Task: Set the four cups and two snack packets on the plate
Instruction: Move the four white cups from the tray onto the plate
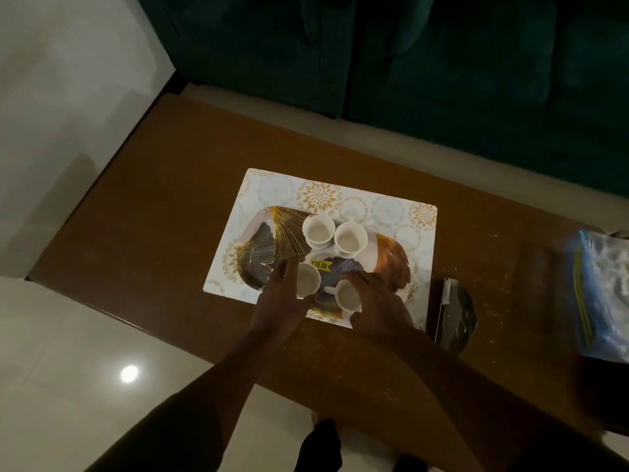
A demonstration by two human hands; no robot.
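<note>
Plate (258, 247), oval with gold-ribbed leaf motifs in dark, white and copper tones and a yellow price sticker (321, 265), lying on a patterned placemat (391, 212) on the brown table (153, 199). Blue snack packet (602, 294), blurred, at the table's right edge; dark snack packet (456, 315) just beside the placemat; both off the plate. Four white cups on the plate: far-left cup (318, 230), far-right cup (350, 239), near-left cup (308, 280), near-right cup (347, 296). Left hand (282, 294) is wrapped around the near-left cup; right hand (377, 298) is closed on the near-right cup.
</note>
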